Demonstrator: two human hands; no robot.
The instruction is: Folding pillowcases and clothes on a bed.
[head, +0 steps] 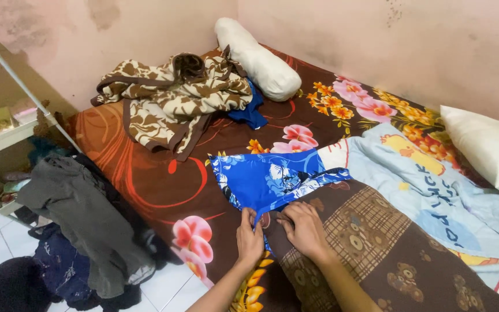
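Both hands at bed's near edge — left hand (250,238) pinching narrow end of blue patterned cloth (270,179), right hand (304,229) lying flat, fingers loosely spread, on brown checked blanket (371,237) just beside it. Cloth spread on bed (157,185), long axis running from near edge toward far wall — wide end away. White bolster (258,60) in far corner, brown-cream blanket (174,95) beside it. No packages or labels visible.
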